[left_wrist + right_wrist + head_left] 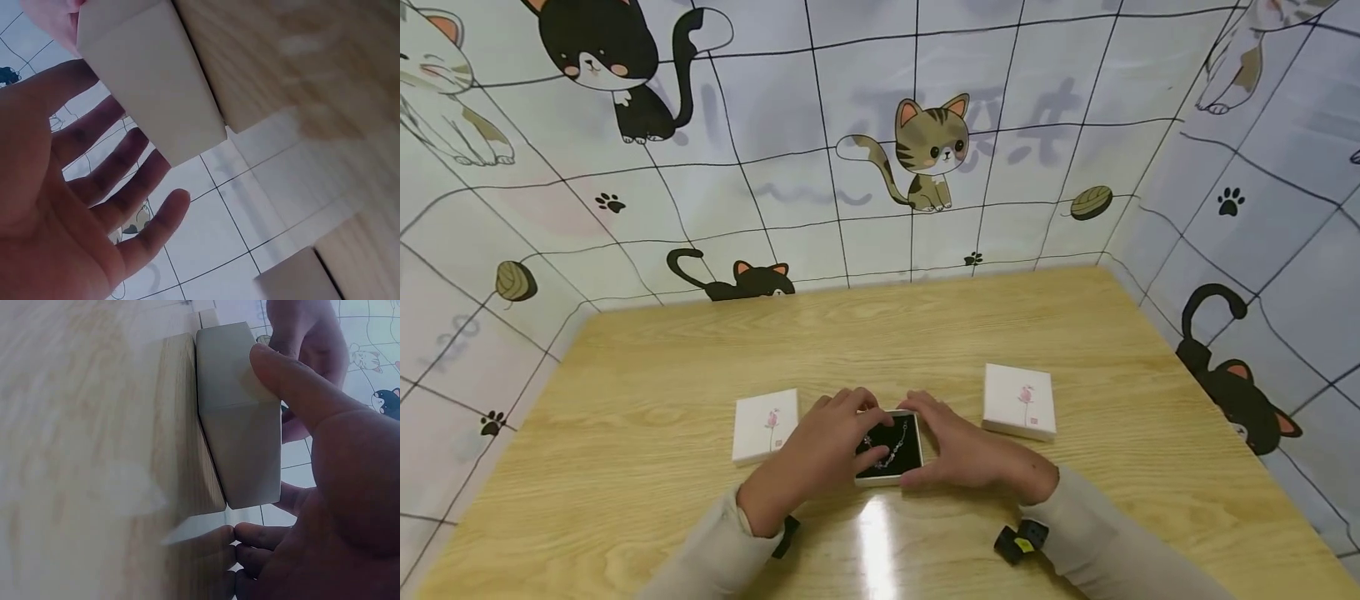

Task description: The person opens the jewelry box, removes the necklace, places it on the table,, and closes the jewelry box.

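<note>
A small white jewelry box [883, 481] with a black lining stands without a lid on the table, in front of me. Inside lies a thin silvery bracelet [895, 454] with small charms. My left hand [827, 446] reaches over the box's left side, thumb and index finger apart above the lining; its other fingers spread loosely in the left wrist view. My right hand [958, 446] holds the box at its right end, thumb at the front corner, fingers at the back corner. In the right wrist view that thumb [294, 378] lies against the box's outer wall.
A white square box [760, 425] with a pink flower print lies to the left, close beside my left hand. Another such white box [1018, 398] lies behind my right forearm. The wooden table [865, 342] ends at a cat-patterned curtain [820, 200].
</note>
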Motion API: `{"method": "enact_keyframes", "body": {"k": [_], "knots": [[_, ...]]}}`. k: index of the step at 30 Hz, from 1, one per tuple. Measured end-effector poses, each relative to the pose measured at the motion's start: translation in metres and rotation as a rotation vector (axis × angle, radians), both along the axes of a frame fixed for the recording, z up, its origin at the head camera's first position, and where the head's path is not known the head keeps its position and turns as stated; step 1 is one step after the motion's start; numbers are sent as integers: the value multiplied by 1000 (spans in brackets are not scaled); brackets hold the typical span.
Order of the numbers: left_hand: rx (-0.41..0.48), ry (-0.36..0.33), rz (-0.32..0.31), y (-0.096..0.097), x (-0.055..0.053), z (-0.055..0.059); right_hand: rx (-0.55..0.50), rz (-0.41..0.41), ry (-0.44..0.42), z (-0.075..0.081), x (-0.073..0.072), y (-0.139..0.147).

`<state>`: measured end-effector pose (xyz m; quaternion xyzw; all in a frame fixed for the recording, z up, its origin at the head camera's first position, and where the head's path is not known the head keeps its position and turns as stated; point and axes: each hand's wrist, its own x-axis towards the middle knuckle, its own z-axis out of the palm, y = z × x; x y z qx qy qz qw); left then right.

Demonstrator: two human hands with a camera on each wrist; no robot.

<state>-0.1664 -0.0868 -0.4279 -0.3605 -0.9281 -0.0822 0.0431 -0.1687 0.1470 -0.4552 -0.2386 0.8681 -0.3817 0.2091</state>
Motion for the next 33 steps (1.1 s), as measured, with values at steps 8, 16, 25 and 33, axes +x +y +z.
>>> {"method": "enact_keyframes", "body": {"k": [8,16,25,33], "knots": [[-2,-80,44,-6,-3,0,1,-12,14,1,0,-1],[19,-231,70,-7,-5,0,3,-11,11,0,-1,0],[31,-274,82,-9,-7,-6,14,-5,18,0,-1,-1],[14,-278,78,-7,-5,-6,4,-12,23,-1,0,-1]]}}
